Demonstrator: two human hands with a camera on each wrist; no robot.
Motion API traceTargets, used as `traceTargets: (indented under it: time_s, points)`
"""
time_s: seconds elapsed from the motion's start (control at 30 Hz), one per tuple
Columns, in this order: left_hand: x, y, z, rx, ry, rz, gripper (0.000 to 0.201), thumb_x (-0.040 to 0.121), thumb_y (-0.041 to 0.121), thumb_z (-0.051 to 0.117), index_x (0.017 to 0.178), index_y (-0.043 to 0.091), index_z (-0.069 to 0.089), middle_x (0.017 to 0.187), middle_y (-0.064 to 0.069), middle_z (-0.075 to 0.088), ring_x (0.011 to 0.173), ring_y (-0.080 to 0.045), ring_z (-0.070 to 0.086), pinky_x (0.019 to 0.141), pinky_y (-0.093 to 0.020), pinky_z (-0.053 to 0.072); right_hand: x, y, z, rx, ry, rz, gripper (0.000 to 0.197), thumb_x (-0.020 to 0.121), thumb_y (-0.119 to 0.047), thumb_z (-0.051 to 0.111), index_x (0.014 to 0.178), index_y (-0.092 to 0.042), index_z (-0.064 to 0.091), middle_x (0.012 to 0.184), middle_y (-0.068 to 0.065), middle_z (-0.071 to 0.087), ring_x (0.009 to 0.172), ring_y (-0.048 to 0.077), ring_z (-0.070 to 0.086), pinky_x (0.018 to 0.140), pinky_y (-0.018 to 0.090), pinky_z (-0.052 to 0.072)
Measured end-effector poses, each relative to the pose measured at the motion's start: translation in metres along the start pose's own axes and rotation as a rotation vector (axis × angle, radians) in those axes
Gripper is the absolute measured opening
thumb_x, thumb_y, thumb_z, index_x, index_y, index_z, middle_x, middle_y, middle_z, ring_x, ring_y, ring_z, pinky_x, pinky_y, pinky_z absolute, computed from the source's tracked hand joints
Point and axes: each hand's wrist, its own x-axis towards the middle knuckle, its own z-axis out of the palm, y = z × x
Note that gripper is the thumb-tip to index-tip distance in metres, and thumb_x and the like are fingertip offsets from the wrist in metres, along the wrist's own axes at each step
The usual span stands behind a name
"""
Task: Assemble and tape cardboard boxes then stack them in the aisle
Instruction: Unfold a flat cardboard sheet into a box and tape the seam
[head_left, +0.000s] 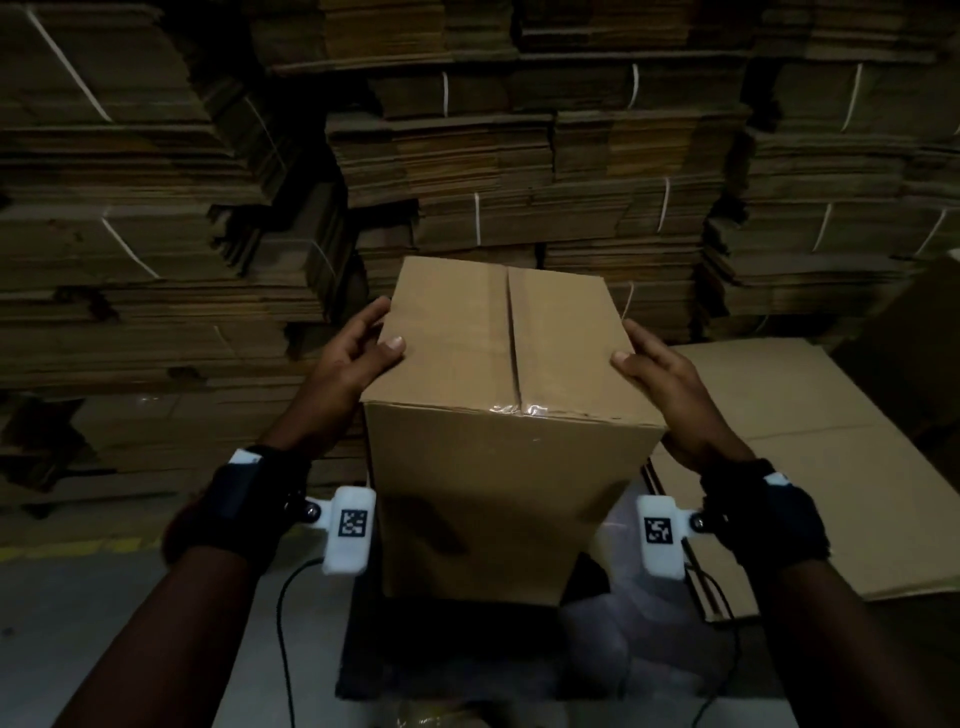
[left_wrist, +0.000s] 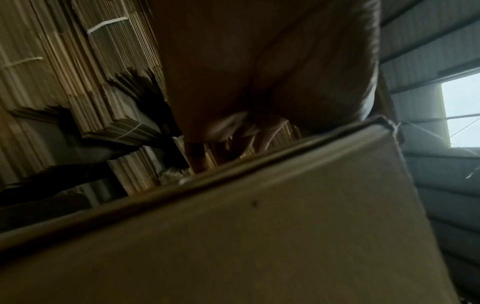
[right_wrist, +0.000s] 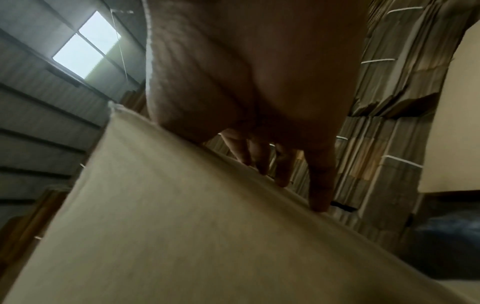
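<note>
Head view: bundled flat cardboard stacks (head_left: 519, 171) wall the far side. Grey floor (head_left: 78, 613) lies open at left. Left hand (head_left: 345, 358) and right hand (head_left: 660, 374) clasp the box (head_left: 493, 415) by its top edges.

Both my forearms reach forward, a dark band and a white camera unit on each wrist. My left hand (head_left: 358, 345) clasps the box's (head_left: 498, 415) left top edge, thumb lying flat on top, fingers down the side. My right hand (head_left: 662, 371) mirrors that grip on the right edge, thumb on top, fingers (right_wrist: 320, 185) pressed against the side wall.
</note>
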Motion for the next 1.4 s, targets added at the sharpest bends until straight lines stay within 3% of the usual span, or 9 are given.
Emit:
traceTargets:
  time_s: [0.27, 0.33, 0.43, 0.53, 0.63, 0.77, 0.93, 1.27, 1.4]
  points:
    - [0.022, -0.067, -0.005, 0.171, -0.079, -0.017, 0.06, 0.098, 0.004, 0.058, 0.146, 0.03, 0.032, 0.125, 0.03, 0.057, 0.111, 0.015, 0.057, 0.092, -0.014, 0.048, 0.028, 0.048, 0.001, -0.141, -0.064, 0.059, 0.049, 0.103, -0.011, 0.056, 0.15, -0.02, 0.045, 0.132, -0.007, 0.067, 0.122, 0.012, 0.063, 0.102, 0.03, 0.051]
    - [0.02, -0.09, -0.004, 0.234, -0.07, -0.072, 0.061, 0.098, 0.009, 0.061, 0.152, 0.022, 0.035, 0.142, 0.013, 0.053, 0.122, 0.003, 0.054, 0.104, -0.024, 0.047, 0.029, 0.065, 0.004, -0.24, -0.087, 0.076, 0.054, 0.1, -0.023, 0.062, 0.151, -0.021, 0.045, 0.138, -0.005, 0.063, 0.127, 0.017, 0.06, 0.108, 0.04, 0.048]
    - [0.016, -0.11, 0.001, 0.317, -0.04, -0.106, 0.059, 0.1, 0.014, 0.059, 0.154, 0.01, 0.036, 0.153, -0.003, 0.042, 0.13, -0.005, 0.044, 0.095, -0.005, 0.043, 0.022, 0.08, 0.012, -0.29, -0.064, 0.136, 0.082, 0.095, -0.042, 0.067, 0.162, -0.025, 0.021, 0.162, -0.005, 0.035, 0.146, 0.014, 0.039, 0.121, 0.045, 0.033]
    - [0.014, -0.113, 0.001, 0.663, 0.082, 0.088, 0.043, 0.1, 0.025, 0.062, 0.139, 0.008, 0.058, 0.148, -0.01, 0.05, 0.134, -0.021, 0.048, 0.109, -0.033, 0.042, 0.015, 0.089, 0.017, -0.337, 0.002, 0.164, 0.088, 0.091, -0.059, 0.062, 0.16, -0.038, 0.012, 0.167, -0.01, 0.021, 0.151, 0.015, 0.027, 0.123, 0.048, 0.027]
    - [-0.009, -0.108, 0.017, 0.958, 0.033, 0.442, 0.031, 0.097, 0.034, 0.054, 0.113, 0.013, 0.071, 0.123, -0.008, 0.067, 0.114, -0.026, 0.06, 0.096, -0.047, 0.048, 0.01, 0.09, 0.019, -0.348, 0.036, 0.167, 0.084, 0.092, -0.062, 0.06, 0.16, -0.042, 0.013, 0.168, -0.01, 0.019, 0.153, 0.018, 0.023, 0.123, 0.05, 0.027]
    - [-0.041, -0.114, 0.047, 1.099, -0.147, 0.696, 0.034, 0.095, 0.048, 0.062, 0.106, 0.017, 0.072, 0.111, -0.002, 0.067, 0.105, -0.021, 0.06, 0.09, -0.037, 0.048, 0.01, 0.089, 0.021, -0.285, 0.06, 0.141, 0.078, 0.099, -0.045, 0.061, 0.162, -0.032, 0.017, 0.165, -0.008, 0.028, 0.145, 0.011, 0.035, 0.121, 0.043, 0.033]
    - [-0.04, -0.136, 0.055, 1.274, -0.146, 0.675, 0.066, 0.072, 0.046, 0.087, 0.12, 0.017, 0.052, 0.122, -0.009, 0.058, 0.112, -0.028, 0.052, 0.095, -0.044, 0.046, 0.008, 0.089, 0.022, -0.29, 0.06, 0.145, 0.075, 0.1, -0.045, 0.06, 0.161, -0.034, 0.018, 0.158, -0.013, 0.036, 0.137, 0.008, 0.04, 0.116, 0.039, 0.037]
    - [-0.027, -0.137, 0.061, 1.204, 0.041, 0.923, 0.024, 0.091, 0.035, 0.075, 0.099, 0.013, 0.069, 0.1, -0.008, 0.068, 0.092, -0.029, 0.062, 0.077, -0.04, 0.046, 0.008, 0.091, 0.021, -0.269, 0.063, 0.161, 0.074, 0.099, -0.046, 0.06, 0.16, -0.038, 0.019, 0.152, -0.017, 0.04, 0.133, 0.008, 0.044, 0.112, 0.039, 0.04]
    - [-0.02, -0.113, 0.071, 1.138, 0.06, 0.736, 0.018, 0.099, 0.034, 0.058, 0.098, 0.018, 0.066, 0.086, -0.002, 0.067, 0.077, -0.024, 0.061, 0.067, -0.033, 0.042, 0.009, 0.092, 0.02, -0.279, 0.062, 0.171, 0.076, 0.097, -0.051, 0.062, 0.159, -0.041, 0.02, 0.159, -0.009, 0.04, 0.137, 0.012, 0.046, 0.116, 0.045, 0.04]
